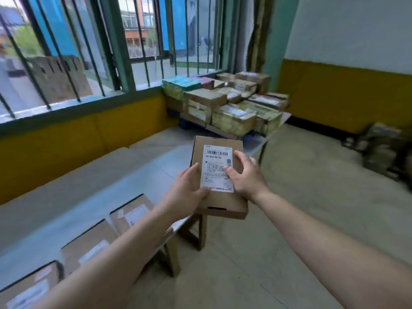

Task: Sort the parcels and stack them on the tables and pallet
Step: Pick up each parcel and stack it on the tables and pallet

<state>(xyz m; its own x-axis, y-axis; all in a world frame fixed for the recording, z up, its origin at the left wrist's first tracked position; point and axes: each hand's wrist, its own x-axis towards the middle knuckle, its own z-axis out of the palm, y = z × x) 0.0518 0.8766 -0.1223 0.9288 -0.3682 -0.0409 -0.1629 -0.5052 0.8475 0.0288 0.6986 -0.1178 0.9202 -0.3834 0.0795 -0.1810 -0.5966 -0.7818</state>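
In front of me, above the floor just past the near table's (133, 181) right-hand corner, I held one flat cardboard parcel (223, 205) in both hands. It touched no table. The parcel lay face up, its long side pointing away from me, with a white shipping label (217, 161) on top. The label carried a barcode and printed lines; the small print was too blurred to read.

Hand states:
- Left hand (189, 188): it gripped the parcel's left edge. The thumb lay on top, at the label's lower left corner. The fingers went under the box and were hidden.
- Right hand (244, 175): it gripped the right edge. The thumb pressed on the label's right margin and the fingers curled over the side of the box.

Surroundings:
- Three labelled cardboard parcels (89, 244) lay flat in a row along the near table's front edge, side by side.
- A stack of parcels (225, 101) stood in the corner under the barred window (89, 52), several layers high, mostly brown with a teal box on the left.
- A far table (286, 117) showed at the stack's right edge. I could not tell whether the whole stack rested on it.
- A blurred pile (379, 148) lay against the right wall.
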